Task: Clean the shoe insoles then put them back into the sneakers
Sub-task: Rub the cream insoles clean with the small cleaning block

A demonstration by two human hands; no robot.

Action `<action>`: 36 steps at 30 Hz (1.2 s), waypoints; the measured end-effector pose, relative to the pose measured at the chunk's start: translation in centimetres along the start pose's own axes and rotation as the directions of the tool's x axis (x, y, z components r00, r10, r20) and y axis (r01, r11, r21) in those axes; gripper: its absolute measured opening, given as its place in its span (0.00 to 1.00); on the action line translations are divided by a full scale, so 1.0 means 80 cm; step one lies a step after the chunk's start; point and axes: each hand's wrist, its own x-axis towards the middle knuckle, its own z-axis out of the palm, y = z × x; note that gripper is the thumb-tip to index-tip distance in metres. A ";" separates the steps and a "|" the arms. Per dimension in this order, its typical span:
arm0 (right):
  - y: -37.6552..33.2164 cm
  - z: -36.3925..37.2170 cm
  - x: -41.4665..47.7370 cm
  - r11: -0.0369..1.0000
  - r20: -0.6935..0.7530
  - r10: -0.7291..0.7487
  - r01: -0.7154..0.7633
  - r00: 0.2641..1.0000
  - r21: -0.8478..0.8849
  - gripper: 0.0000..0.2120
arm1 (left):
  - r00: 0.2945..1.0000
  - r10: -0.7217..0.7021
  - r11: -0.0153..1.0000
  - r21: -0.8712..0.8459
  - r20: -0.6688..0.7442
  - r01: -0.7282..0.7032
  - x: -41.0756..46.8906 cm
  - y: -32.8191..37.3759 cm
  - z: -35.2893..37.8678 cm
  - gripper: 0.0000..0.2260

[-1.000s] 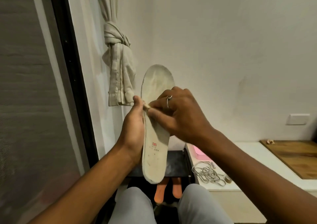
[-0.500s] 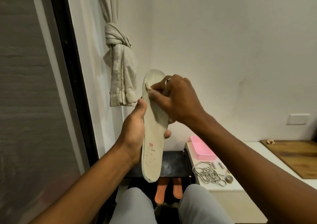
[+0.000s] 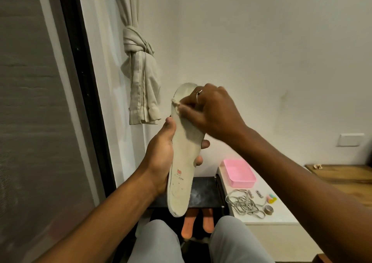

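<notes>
A long off-white insole (image 3: 182, 174) with a small red logo stands nearly upright in front of me, heel end down. My left hand (image 3: 161, 158) grips it around the middle, thumb on the left edge and fingertips showing at the right edge. My right hand (image 3: 213, 113) pinches a small pale wad of cloth (image 3: 177, 104) against the upper part of the insole, covering most of the toe end. Two orange insoles (image 3: 198, 222) lie on the floor between my knees. No sneakers are in view.
A white low cabinet (image 3: 277, 208) at the right carries a pink tray (image 3: 239, 175), tangled grey laces (image 3: 243, 203), a tape roll (image 3: 268, 209) and small items. A wooden board (image 3: 346, 180) lies further right. A knotted curtain (image 3: 141, 75) hangs left of the insole beside a dark door frame (image 3: 84, 81).
My right hand has slid the cloth from the middle of the insole up toward its toe end. The view has shifted, so the insole and both hands sit lower in the frame.
</notes>
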 end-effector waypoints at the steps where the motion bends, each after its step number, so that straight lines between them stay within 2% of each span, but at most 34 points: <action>1: 0.011 -0.003 0.009 0.998 -0.062 0.034 -0.038 0.997 -0.056 0.09 | 1.000 -0.016 0.999 0.041 0.011 0.016 -0.002 0.000 0.001 0.29; 3: 0.025 -0.005 0.019 0.990 -0.127 0.104 -0.115 0.986 -0.085 0.09 | 1.000 -0.026 0.996 0.081 0.015 0.024 -0.005 -0.001 0.004 0.29; 4: 0.023 -0.003 0.017 0.993 -0.114 0.094 -0.101 0.989 -0.054 0.09 | 1.000 -0.014 0.997 0.077 0.010 0.013 -0.006 -0.001 0.005 0.29; 8: -0.008 -0.002 -0.007 0.995 0.065 -0.048 0.043 0.997 0.087 0.10 | 0.999 0.041 0.998 0.046 -0.020 -0.040 -0.002 0.000 0.002 0.28; 10: 0.005 -0.004 0.000 1.000 0.020 -0.031 0.031 0.999 -0.002 0.10 | 0.999 0.041 0.996 0.081 -0.027 -0.039 -0.003 0.000 0.001 0.28; 13: 0.025 -0.003 0.011 0.992 -0.103 0.065 -0.075 0.993 -0.102 0.09 | 0.999 0.018 0.989 0.150 -0.029 -0.013 -0.006 -0.001 0.005 0.28; 14: 0.021 0.000 0.008 0.994 -0.105 0.053 -0.062 0.993 -0.085 0.10 | 0.999 0.025 0.990 0.137 -0.038 -0.020 -0.006 -0.001 0.005 0.28; 18: -0.011 0.002 -0.019 0.994 0.040 -0.072 0.068 0.997 0.088 0.11 | 0.992 0.099 0.995 0.038 -0.082 -0.096 -0.002 0.001 0.005 0.25; 20: -0.004 -0.004 -0.014 0.997 0.025 -0.076 0.076 0.997 0.016 0.10 | 0.993 0.094 0.994 0.059 -0.065 -0.090 -0.003 0.002 0.005 0.25; 23: 0.022 -0.005 0.008 0.992 -0.103 0.020 -0.033 0.994 -0.120 0.09 | 0.999 0.041 0.991 0.131 -0.035 -0.036 -0.008 0.001 0.007 0.26; 25: 0.026 -0.002 0.014 0.991 -0.146 0.063 -0.079 0.987 -0.111 0.10 | 0.999 0.032 0.993 0.117 -0.028 -0.029 -0.010 0.000 0.010 0.26; 29: -0.003 0.000 -0.002 0.999 -0.076 0.036 -0.036 0.996 0.009 0.11 | 0.997 0.075 0.992 0.105 -0.034 -0.071 -0.007 0.000 0.009 0.24; 33: 0.012 -0.006 0.018 0.981 -0.196 0.129 -0.154 0.972 -0.118 0.10 | 0.997 0.072 0.983 0.173 -0.028 -0.066 -0.010 -0.001 0.011 0.25; 36: 0.009 -0.004 0.020 0.984 -0.181 0.156 -0.169 0.971 -0.058 0.09 | 0.996 0.085 0.986 0.149 -0.031 -0.079 -0.010 -0.001 0.012 0.24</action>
